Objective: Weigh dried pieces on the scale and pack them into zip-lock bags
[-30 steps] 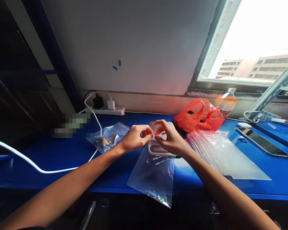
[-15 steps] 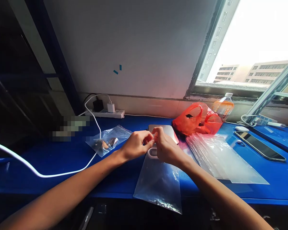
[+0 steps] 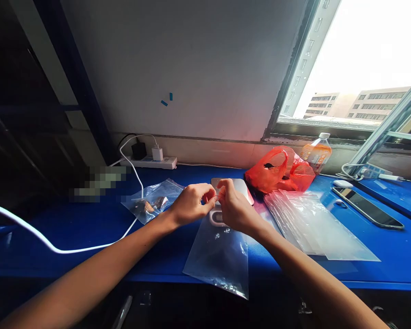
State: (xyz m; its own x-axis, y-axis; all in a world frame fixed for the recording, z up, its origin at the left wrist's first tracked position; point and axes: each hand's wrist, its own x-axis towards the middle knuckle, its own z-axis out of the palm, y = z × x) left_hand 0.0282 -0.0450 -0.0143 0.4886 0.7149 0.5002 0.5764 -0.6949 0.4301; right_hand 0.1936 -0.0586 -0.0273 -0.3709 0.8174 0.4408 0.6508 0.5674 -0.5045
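A clear plastic bag (image 3: 217, 262) hangs from between my hands, its lower corners past the table's front edge. My left hand (image 3: 195, 201) is closed, thumb and fingertips pinching at the bag's top edge. Right beside it, my right hand (image 3: 235, 205) pinches the same edge with thumb and bent forefinger; the exact grip is hidden by the fingers. Behind both hands lies a flat silver scale (image 3: 239, 186), its front part with an oval display seen through the bag. To the left, another clear bag (image 3: 169, 189) with brown lumps (image 3: 147, 206) inside rests on the table.
A stack of clear bags (image 3: 315, 228) lies to the right, below a red carrier bag (image 3: 270, 171) and an orange drink bottle (image 3: 318, 153). Farther right is a phone (image 3: 370, 208). A white cable (image 3: 71, 251) crosses the left side from a power strip (image 3: 150, 161).
The bag's lower end has swung left and slightly up. Both hands keep nearly the same place, still pinching, and the whole view has shifted a little.
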